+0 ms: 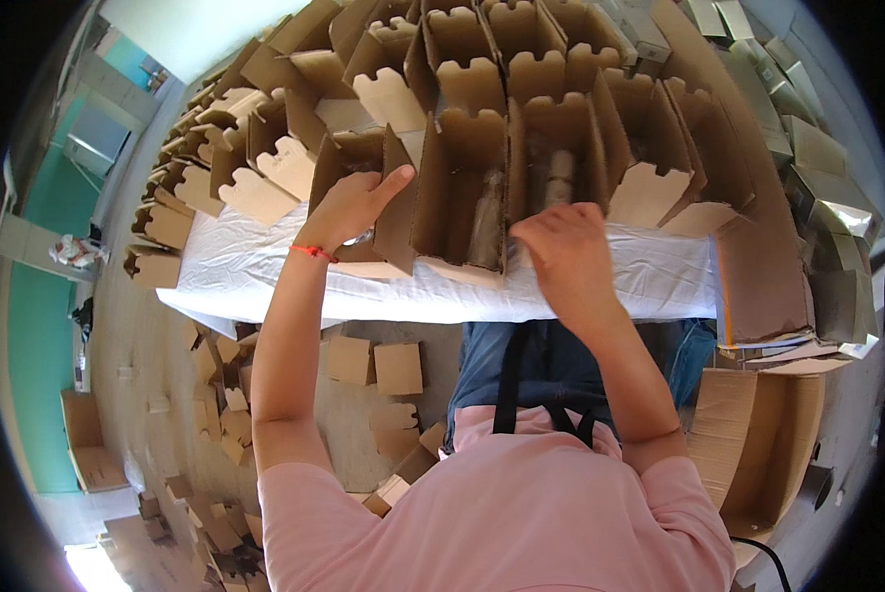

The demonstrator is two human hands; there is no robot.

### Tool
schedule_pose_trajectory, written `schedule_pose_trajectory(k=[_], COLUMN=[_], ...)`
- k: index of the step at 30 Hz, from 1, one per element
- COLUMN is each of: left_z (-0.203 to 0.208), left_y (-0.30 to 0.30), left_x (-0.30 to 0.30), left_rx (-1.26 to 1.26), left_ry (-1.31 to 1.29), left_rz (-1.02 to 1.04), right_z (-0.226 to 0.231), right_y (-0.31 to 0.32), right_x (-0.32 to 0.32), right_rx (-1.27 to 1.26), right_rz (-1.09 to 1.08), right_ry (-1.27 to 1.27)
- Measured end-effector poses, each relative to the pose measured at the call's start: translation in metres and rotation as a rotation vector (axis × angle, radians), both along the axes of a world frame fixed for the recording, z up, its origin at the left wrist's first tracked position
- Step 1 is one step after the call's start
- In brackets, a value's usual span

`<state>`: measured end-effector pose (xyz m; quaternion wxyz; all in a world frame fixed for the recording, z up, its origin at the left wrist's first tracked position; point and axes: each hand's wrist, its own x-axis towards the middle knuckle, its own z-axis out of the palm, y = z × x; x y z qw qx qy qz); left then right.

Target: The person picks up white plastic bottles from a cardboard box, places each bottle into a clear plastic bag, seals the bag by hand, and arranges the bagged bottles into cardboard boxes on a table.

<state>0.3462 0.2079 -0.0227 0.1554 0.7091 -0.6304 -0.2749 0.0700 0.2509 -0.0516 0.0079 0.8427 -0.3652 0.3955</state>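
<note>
Several narrow, open-topped brown cardboard boxes stand in rows before me, their end flaps notched. My left hand (365, 205) is over one front box (395, 212), thumb stretched out across its side wall and the other fingers partly hidden. Something shiny shows below that palm. A neighbouring box (440, 187) to the right holds a clear-looking, bottle-shaped object (487, 219) lying along its side. Further right, another box (585, 148) contains a pale cylindrical object (560, 176). At this box's near end is my right hand (569, 252), fingers curled inward; what they grip is hidden.
A white cloth (650, 271) covers the table under the boxes. Cardboard pieces (398, 368) lie on the floor below. A large open carton (758, 444) stands at my right, and stacked greyish boxes (817, 148) line the far right. More notched boxes (255, 187) crowd the left.
</note>
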Motion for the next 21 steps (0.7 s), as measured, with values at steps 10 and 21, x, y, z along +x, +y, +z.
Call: schedule_pose_trajectory(k=[10,21], left_z=[-0.01,0.021], left_y=[-0.011,0.019], left_x=[0.004,-0.061], left_rx=[-0.139,-0.349], left_ry=[-0.198,-0.231], left_rz=[-0.115,-0.176], right_z=[-0.004,0.016], right_y=[0.01,-0.091], right_x=[0.022,-0.15], right_rx=[0.095,0.352], right_rz=[0.226,-0.757], right_ry=[-0.062,-0.021])
